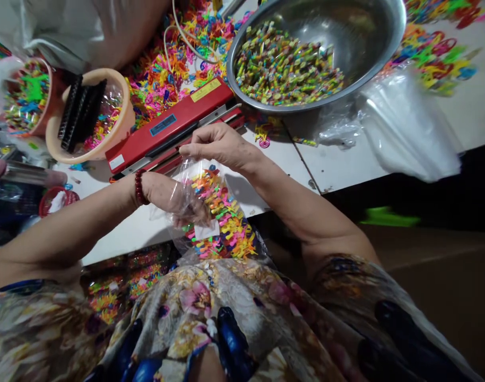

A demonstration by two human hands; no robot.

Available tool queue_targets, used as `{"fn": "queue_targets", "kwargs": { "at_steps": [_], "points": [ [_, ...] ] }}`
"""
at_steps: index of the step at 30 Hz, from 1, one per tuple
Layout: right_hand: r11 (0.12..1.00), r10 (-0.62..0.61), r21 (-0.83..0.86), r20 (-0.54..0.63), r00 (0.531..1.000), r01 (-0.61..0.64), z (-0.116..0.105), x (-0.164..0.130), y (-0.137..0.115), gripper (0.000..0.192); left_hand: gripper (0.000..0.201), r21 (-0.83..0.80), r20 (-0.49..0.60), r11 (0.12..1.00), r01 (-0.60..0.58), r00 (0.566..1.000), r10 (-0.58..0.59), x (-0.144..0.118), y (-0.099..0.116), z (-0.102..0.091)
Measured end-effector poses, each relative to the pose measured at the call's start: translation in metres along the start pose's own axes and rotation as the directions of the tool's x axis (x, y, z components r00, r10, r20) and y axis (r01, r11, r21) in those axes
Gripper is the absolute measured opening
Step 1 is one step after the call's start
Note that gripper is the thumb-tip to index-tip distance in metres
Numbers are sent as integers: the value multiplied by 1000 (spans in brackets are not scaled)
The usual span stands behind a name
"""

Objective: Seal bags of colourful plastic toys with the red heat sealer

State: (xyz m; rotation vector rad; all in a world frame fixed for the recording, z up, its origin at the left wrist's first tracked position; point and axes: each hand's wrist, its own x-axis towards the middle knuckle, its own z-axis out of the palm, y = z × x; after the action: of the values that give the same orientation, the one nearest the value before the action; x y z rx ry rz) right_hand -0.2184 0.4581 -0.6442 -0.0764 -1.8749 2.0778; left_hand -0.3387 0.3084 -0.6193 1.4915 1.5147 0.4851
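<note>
Now right fingers point(195, 149) pinch a clear bag point(226, 212); curled left fingers point(197, 211) touch it.

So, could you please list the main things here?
Bag of pieces: one, multicoloured, at the hands
Machine: one, red, centre
Bowl: one, silver, upper right
Tubs: at least two, peach and reddish, left
Loose pieces: uncountable, mixed colours, around the bowl
Plastic bags: uncountable, clear, right
Filled packs: uncertain count, multicoloured, lower left
Table: one, white, centre
Bracelet: one, red, left wrist
Left hand: one, bare, at the bag
Right hand: one, bare, holding the bag's edge
</note>
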Motion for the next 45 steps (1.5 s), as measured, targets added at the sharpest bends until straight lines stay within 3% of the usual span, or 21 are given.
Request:
{"fn": "queue_targets", "kwargs": {
  "at_steps": [5, 9, 13, 17, 20, 23, 28, 30, 33, 36, 39, 42, 45],
  "points": [
    [1000, -6, 30, -94, 996, 9, -15, -9, -13, 50, 46, 3, -57, 999, -37, 998, 37, -14, 10, -19],
    [999, 25, 28, -72, 997, -23, -22, -18, -26, 44, 35, 9, 31, 987, -159, 987, 159, -23, 20, -31],
    [996, 83, 29, -40, 996, -82, -25, -22, -35, 44, 37, 139, 117, 933, -332, 941, 317, -29, 21, -14],
    [988, 153, 6, -14, 988, -153, -26, -26, -40, 45, 43, 161, 221, 906, -392, 909, 355, -36, 19, 5],
    [976, 194, -106, 20, 981, -191, -22, -32, -43, 41, 37, 179, 186, 931, -319, 940, 287, -41, 22, 10],
    [927, 208, -337, 97, 973, -165, -16, -39, -47, 39, 42, 279, 110, 935, -220, 974, 197, -44, 27, 10],
    [644, 183, -761, 263, 947, 87, -15, -51, -64, 27, 57, 455, -56, 884, -108, 987, 150, -51, 29, -1],
    [566, 151, -809, 293, 944, 160, -17, -53, -75, 32, 56, 483, -86, 873, -76, 987, 134, -53, 27, -7],
    [567, 143, -806, 303, 942, 173, -21, -47, -87, 28, 48, 486, -132, 873, -34, 985, 111, -51, 19, -14],
    [615, 145, -786, 184, 972, 57, -27, -35, -87, 22, 43, 351, -300, 934, 63, 953, 49, -43, 7, -16],
    [770, 180, -629, 48, 982, -110, -29, -22, -78, 26, 46, 39, -486, 995, 91, 872, -61, -36, -5, -17],
    [922, 235, -329, 55, 971, -204, -23, -15, -70, 32, 49, -278, -523, 959, -61, 847, -98, -33, -15, -20],
    [940, 284, -223, 99, 954, -257, -15, -13, -71, 32, 50, -435, -572, 879, -198, 814, -100, -32, -19, -21]
  ]
}}
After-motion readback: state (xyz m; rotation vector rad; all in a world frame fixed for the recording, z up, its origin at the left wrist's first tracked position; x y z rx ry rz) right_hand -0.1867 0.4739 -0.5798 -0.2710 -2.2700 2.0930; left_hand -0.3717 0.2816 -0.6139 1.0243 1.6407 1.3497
